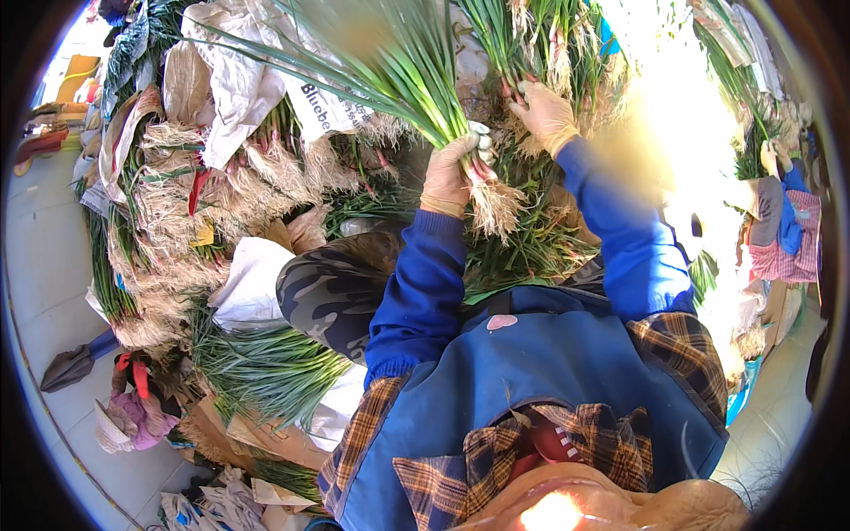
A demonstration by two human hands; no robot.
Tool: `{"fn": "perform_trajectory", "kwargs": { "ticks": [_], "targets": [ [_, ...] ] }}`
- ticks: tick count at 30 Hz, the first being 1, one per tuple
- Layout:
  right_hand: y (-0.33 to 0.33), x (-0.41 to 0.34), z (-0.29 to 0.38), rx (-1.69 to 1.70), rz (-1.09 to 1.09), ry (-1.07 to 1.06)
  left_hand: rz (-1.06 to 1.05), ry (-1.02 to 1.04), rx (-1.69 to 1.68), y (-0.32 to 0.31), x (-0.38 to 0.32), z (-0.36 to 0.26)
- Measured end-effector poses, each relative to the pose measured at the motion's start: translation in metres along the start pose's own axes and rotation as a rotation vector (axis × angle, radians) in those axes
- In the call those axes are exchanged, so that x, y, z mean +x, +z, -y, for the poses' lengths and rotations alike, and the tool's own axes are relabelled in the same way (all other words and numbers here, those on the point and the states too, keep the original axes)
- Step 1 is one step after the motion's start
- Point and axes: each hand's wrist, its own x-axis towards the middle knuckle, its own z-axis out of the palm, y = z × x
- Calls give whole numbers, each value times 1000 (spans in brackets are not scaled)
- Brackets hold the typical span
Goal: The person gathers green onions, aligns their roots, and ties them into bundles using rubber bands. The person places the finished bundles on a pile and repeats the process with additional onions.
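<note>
My left hand (451,174), in a pale glove, is closed around the lower stems of a thick bunch of green onions (425,99). Their leaves fan away from me, and a tuft of pale roots (495,202) hangs below my fist. To the right, my gloved right hand (546,118) has its fingertips on the reddish stem bases of other green onions (508,83). More rooted onions (561,63) lie just beyond it. Beneath both hands is a heap of loose green leaves and plant scraps (531,245).
Stacked onions with pale roots (226,199) and white sacks (239,73) rise at the left. Beside my knee, green onions (279,372) lie on white sheeting (339,405). Other people (787,226) (136,411) are at the right and lower left. Strong glare washes out the upper right.
</note>
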Motion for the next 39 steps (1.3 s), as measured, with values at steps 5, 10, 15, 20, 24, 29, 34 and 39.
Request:
{"fn": "perform_trajectory", "kwargs": {
  "ticks": [5,10,15,20,24,29,34,39],
  "targets": [
    [-10,-8,-15,141,76,193,-52,43,51,5,-7,0],
    [-46,-53,15,354,-149,-74,-19,74,55,18,-4,4],
    [-46,-84,42,175,-123,-522,-29,46,155,24,-5,4],
    [-33,-65,-9,-152,-65,-323,-54,128,28,25,-7,6],
    [-31,-53,-20,669,259,96,-151,140,193,27,-10,12],
    [-15,-49,45,884,202,-32,-181,79,378,31,-18,25],
    [3,-56,45,1352,260,344,-196,119,175,24,-14,28],
    [-2,-82,-9,2278,409,197,-101,78,23,13,-7,25]
  ]
}}
